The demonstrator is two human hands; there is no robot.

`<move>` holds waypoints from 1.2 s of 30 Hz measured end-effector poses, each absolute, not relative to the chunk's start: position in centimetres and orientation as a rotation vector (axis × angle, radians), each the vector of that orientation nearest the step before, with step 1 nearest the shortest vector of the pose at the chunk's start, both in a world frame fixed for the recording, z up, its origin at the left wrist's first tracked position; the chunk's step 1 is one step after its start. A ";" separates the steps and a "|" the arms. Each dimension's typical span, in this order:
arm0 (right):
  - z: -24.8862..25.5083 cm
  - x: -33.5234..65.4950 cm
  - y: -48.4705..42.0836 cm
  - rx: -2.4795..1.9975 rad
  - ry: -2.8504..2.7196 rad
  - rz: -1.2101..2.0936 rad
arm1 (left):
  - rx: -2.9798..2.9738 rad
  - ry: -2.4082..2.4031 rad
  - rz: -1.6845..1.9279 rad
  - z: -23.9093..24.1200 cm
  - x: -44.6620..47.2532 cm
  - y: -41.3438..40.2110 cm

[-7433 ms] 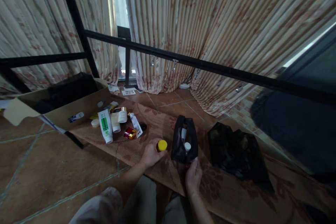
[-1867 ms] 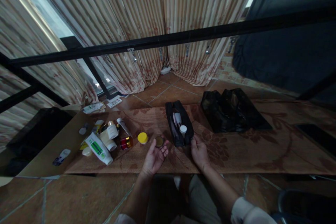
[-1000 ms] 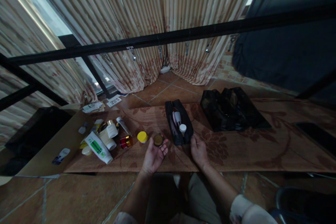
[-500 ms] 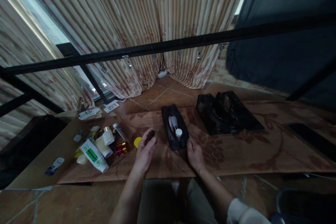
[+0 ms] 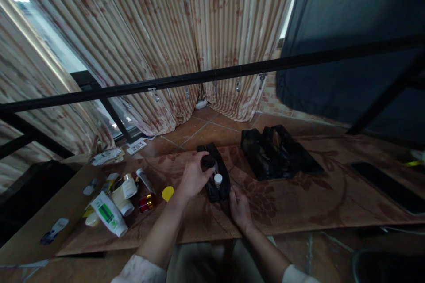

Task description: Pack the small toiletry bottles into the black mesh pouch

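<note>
In my left hand point(image 5: 192, 177) is a small dark round container point(image 5: 208, 162), gripped between thumb and fingers above the opening of a black pouch point(image 5: 224, 176). Its exact kind is too dim to make out. Unzipped along the top, the pouch holds a white-capped bottle point(image 5: 218, 179); my left hand hides part of its inside. My right hand point(image 5: 239, 207) grips the near right side of the pouch, fingers curled against it. Left of my left forearm lie a yellow disc point(image 5: 168, 193) and a red jar with a gold lid point(image 5: 146, 202).
Several tubes and bottles, among them a white-green tube point(image 5: 109, 214), lie by an open cardboard box point(image 5: 71, 205) at left. Black plastic bags point(image 5: 275, 154) sit right of the pouch. A dark phone-like slab point(image 5: 387, 185) lies far right. A black rail point(image 5: 226, 72) crosses behind the cloth-covered surface.
My left hand has moved right and forward, carrying the dark container from beside the pouch to over its opening. My right hand stays at the pouch's side. The view has shifted slightly.
</note>
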State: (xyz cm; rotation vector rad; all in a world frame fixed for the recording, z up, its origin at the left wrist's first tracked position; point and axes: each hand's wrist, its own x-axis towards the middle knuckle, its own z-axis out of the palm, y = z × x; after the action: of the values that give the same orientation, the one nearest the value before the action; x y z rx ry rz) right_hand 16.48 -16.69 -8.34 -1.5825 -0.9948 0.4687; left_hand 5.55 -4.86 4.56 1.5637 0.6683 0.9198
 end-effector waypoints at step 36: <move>-10.5 17.3 -17.1 -1.686 -0.986 0.496 | 1.992 1.263 1.062 -2.5 -4.0 -10.6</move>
State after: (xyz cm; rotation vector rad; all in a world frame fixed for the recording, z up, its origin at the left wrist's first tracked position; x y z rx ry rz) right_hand 17.33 -17.11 -10.50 -1.6864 -0.9861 0.4957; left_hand -3.98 -10.60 -2.46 1.9923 1.2634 1.0620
